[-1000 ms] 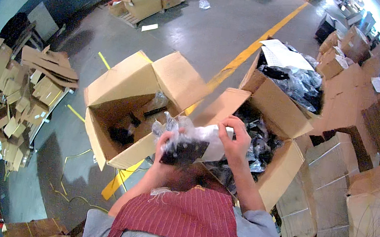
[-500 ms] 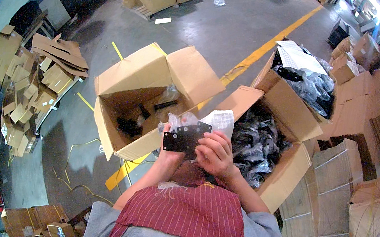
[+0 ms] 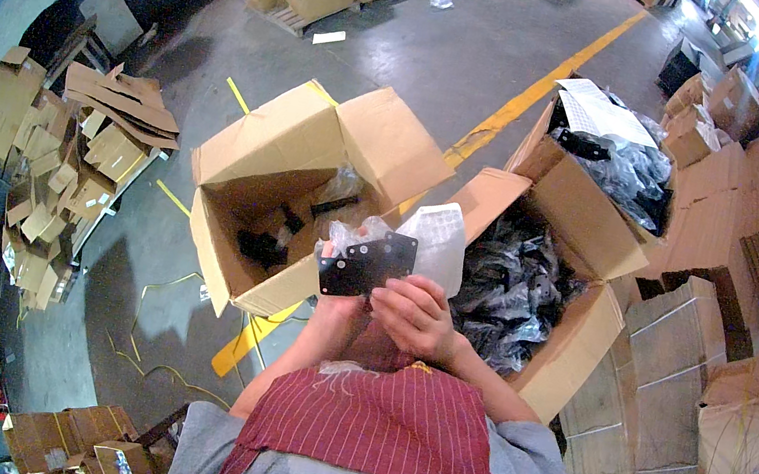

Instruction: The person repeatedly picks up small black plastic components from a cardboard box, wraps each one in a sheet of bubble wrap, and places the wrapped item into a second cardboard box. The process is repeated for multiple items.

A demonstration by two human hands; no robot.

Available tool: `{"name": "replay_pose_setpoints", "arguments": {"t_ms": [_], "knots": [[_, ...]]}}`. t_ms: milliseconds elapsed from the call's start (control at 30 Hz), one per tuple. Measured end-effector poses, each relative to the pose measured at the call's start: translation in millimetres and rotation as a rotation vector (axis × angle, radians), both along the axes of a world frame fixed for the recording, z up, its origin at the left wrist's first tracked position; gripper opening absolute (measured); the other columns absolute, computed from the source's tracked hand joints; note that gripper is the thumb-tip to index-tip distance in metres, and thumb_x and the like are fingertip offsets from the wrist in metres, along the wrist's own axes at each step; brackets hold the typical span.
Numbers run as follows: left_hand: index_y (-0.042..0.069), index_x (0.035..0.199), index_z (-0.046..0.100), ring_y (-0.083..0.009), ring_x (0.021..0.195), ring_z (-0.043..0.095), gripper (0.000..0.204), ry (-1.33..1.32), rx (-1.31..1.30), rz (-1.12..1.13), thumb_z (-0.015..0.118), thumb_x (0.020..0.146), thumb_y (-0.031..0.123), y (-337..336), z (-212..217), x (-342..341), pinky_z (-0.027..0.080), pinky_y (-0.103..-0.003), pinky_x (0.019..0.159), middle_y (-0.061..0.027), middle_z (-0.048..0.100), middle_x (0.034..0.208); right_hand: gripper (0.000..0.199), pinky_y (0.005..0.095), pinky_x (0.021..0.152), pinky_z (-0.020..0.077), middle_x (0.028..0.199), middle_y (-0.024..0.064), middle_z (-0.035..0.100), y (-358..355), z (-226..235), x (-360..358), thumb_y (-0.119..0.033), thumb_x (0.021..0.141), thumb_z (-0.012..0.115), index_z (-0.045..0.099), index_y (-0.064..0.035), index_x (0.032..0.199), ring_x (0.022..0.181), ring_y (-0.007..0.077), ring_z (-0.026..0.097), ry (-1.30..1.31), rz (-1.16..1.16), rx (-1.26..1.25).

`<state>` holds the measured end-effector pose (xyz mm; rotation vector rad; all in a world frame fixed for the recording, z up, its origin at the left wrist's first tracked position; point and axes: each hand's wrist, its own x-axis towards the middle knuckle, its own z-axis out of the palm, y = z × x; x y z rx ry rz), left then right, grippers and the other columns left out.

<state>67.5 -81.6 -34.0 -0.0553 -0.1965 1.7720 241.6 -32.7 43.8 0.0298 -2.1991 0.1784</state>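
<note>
Above the gap between two cartons I hold up a flat black metal plate (image 3: 364, 269) with small round holes. My left hand (image 3: 338, 313) grips it from below and behind, so most of its fingers are hidden. My right hand (image 3: 417, 313) closes on the plate's lower right corner, fingers together. A crumpled clear plastic bag (image 3: 351, 236) shows behind the plate's top edge. Just behind my right hand stands a white label sheet (image 3: 441, 236); whether that hand also holds it, I cannot tell.
An open carton (image 3: 223, 230) at the left holds a few black parts. To the right, another open carton (image 3: 571, 357) is full of plastic-wrapped black parts (image 3: 518, 287). Behind it, a third carton (image 3: 553, 171) bears white sheets (image 3: 604, 112). Cardboard scraps (image 3: 64, 182) lie far left; flattened cardboard (image 3: 657, 388) lies right.
The black plate and both hands have shifted slightly left. My right hand sits a little lower. More of the white sheet shows, and it stands higher.
</note>
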Motion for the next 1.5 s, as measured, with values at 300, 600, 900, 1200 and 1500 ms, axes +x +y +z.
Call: {"name": "replay_pose_setpoints", "arguments": {"t_ms": [300, 600, 900, 1200, 1500], "knots": [[0.008, 0.119, 0.059, -0.0394, 0.112, 0.059, 0.058, -0.003, -0.074, 0.029, 0.039, 0.095, 0.056, -4.2, 6.7, -5.2, 0.047, -0.054, 0.098, -0.0202, 0.062, 0.120, 0.038, 0.0481, 0.102, 0.0393, 0.138, 0.0070, 0.051, -6.0, 14.6, 1.4, -0.034, 0.082, 0.067, 0.065, -0.0159, 0.115, 0.124, 0.0280, 0.047, -0.210, -0.088, 0.022], [0.005, 0.114, 0.061, -0.0345, 0.103, 0.063, 0.041, 0.340, -0.436, -0.061, 0.048, 0.090, 0.035, -8.3, 38.6, 8.6, 0.052, -0.050, 0.090, -0.0174, 0.065, 0.114, 0.039, 0.0478, 0.110, 0.0313, 0.133, 0.0131, 0.057, 24.1, 43.2, 1.6, -0.022, 0.070, 0.080, 0.070, -0.0095, 0.106, 0.131, 0.0362, 0.043, -0.114, -0.151, -0.482], [0.007, 0.119, 0.059, -0.0306, 0.104, 0.062, 0.045, 0.314, -0.431, -0.162, 0.050, 0.089, 0.039, -9.8, 43.3, 22.9, 0.050, -0.045, 0.093, -0.0154, 0.064, 0.114, 0.057, 0.0462, 0.109, 0.0336, 0.132, 0.0154, 0.055, 41.6, 44.3, -19.1, -0.019, 0.069, 0.081, 0.060, -0.0066, 0.121, 0.129, 0.0358, 0.045, -0.196, -0.022, -0.698], [0.011, 0.120, 0.060, -0.0291, 0.107, 0.060, 0.047, 0.247, -0.225, -0.205, 0.042, 0.092, 0.044, -15.7, 61.2, 26.9, 0.048, -0.044, 0.095, -0.0132, 0.064, 0.117, 0.072, 0.0485, 0.114, 0.0270, 0.141, 0.0172, 0.046, 20.6, 54.5, -25.7, -0.021, 0.069, 0.080, 0.049, -0.0052, 0.132, 0.137, 0.0379, 0.036, -0.285, 0.011, -0.583], [0.007, 0.123, 0.059, -0.0353, 0.106, 0.063, 0.053, 0.204, -0.383, -0.153, 0.042, 0.092, 0.047, -7.2, 23.6, 15.4, 0.050, -0.053, 0.093, -0.0183, 0.065, 0.117, 0.083, 0.0439, 0.117, 0.0219, 0.148, 0.0152, 0.040, 67.3, 56.1, 20.2, -0.025, 0.069, 0.079, 0.043, -0.0070, 0.141, 0.141, 0.0329, 0.032, -0.301, -0.005, -0.777]]}}
